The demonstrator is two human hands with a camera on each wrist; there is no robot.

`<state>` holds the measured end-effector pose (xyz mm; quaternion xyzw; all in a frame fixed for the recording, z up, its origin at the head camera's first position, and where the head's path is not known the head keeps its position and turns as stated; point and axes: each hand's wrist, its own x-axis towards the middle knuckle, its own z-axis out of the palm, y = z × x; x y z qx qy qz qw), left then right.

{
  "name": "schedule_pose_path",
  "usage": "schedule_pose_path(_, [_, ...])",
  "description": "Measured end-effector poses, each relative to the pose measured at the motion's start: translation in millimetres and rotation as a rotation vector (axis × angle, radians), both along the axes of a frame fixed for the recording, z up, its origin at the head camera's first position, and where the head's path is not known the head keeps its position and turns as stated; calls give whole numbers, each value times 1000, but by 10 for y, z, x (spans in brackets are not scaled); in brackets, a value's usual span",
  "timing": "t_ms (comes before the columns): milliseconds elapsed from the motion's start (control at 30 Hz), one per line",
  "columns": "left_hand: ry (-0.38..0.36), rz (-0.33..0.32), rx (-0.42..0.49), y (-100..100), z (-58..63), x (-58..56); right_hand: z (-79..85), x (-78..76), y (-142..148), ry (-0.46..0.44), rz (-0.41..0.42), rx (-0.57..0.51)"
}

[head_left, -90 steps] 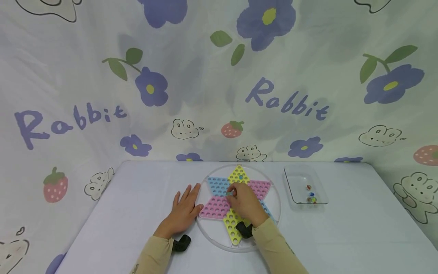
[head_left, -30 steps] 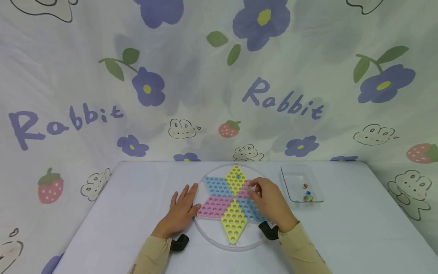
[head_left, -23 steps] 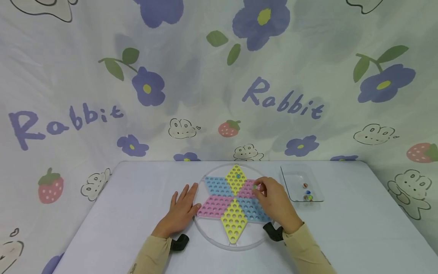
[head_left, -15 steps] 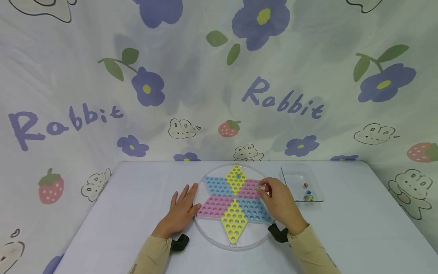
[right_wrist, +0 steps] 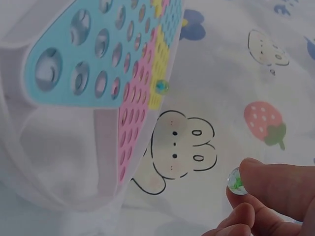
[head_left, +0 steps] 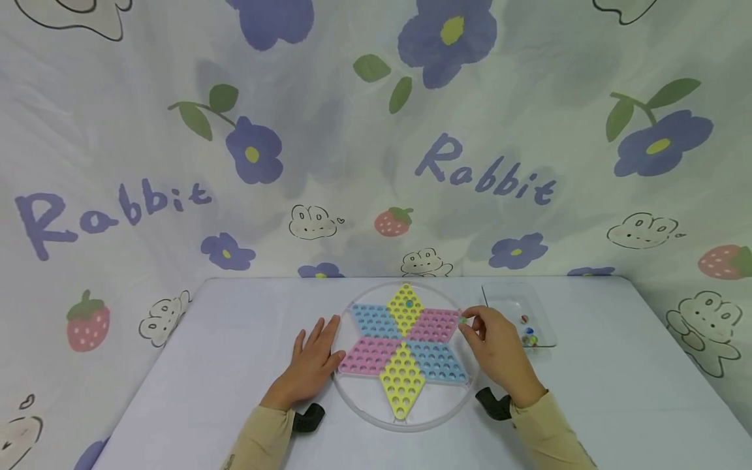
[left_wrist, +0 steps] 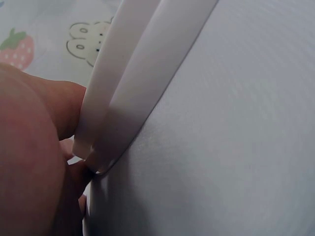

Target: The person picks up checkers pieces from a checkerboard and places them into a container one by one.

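In the head view my left hand (head_left: 311, 361) lies with spread, straight fingers against the left rim of a round Chinese checkers board (head_left: 405, 429). The left wrist view shows the board's white rim (left_wrist: 133, 83) right at those fingers. My right hand (head_left: 499, 343) pinches a clear marble with a green swirl (right_wrist: 236, 182) between thumb and forefinger, at the right tip of the board's pink section (head_left: 435, 324). A blue marble (head_left: 409, 303) sits in a hole of the far yellow point; the right wrist view shows this marble (right_wrist: 162, 87) too.
Right of the board stands a clear plastic tray (head_left: 549, 320) holding several marbles (head_left: 530, 339), partly behind my right hand. A white cloth covers the table (head_left: 617, 391). Behind it hangs a curtain (head_left: 352, 156) printed with rabbits, flowers and strawberries.
My right hand has moved right from the board's middle, across the pink section to its right edge, still pinching the green-swirled marble. My left hand stays at the rim.
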<state>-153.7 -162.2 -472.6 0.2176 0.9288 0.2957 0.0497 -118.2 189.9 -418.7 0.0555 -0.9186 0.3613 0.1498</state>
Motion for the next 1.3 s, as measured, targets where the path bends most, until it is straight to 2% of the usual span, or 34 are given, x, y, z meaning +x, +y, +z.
schedule_pose_path(333, [-2, 8, -8, 0, -12, -3, -11, 4, 153, -19, -28, 6])
schedule_pose_path(633, [-4, 8, -15, 2, -5, -6, -32, 43, 298, 5, -54, 12])
schedule_pose_path(1133, [-6, 14, -26, 12, 7, -11, -124, 59, 487, 64, -95, 114])
schedule_pose_path(1300, [-2, 14, -27, 14, 9, -10, -142, 67, 528, 59, -103, 149])
